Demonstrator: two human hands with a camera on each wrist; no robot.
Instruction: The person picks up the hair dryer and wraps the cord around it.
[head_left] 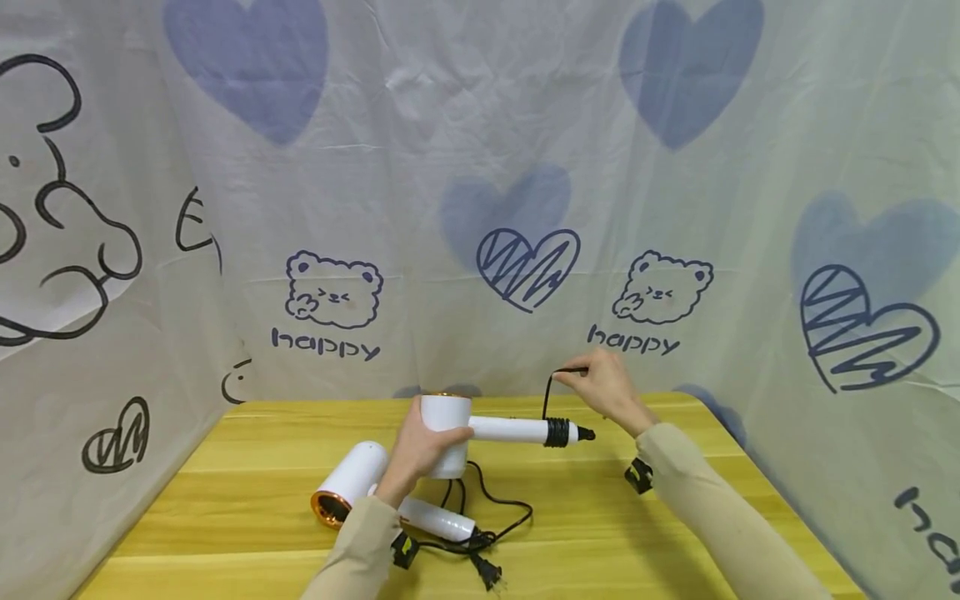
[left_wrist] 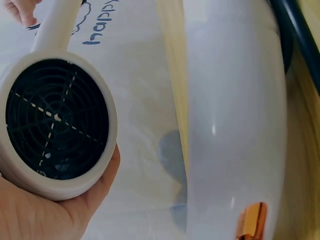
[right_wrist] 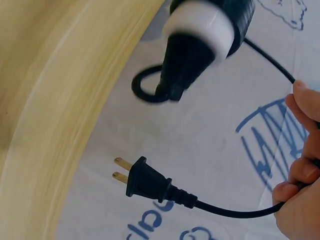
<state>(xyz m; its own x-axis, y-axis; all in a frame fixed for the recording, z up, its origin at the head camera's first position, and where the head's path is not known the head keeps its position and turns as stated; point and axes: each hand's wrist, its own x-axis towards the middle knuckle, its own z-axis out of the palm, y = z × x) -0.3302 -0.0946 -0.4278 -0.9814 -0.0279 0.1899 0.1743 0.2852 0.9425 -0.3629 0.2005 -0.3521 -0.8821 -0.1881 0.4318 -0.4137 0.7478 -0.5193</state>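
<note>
place: a small nook walled in by pale sheeting [head_left: 420, 150]; whether in a home or a studio cannot be told
sheeting: creased, hanging behind the table [head_left: 585, 517] and along both sides
decoration: blue hearts [head_left: 251, 67], outlined bears [head_left: 334, 300], the word "happy" [head_left: 326, 343]
table: yellowish wood grain, far edge close to the back sheeting

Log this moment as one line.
left hand: holds raised hair dryer | right hand: grips its cord | cord: partly wound around handle | second hair dryer: on table
</note>
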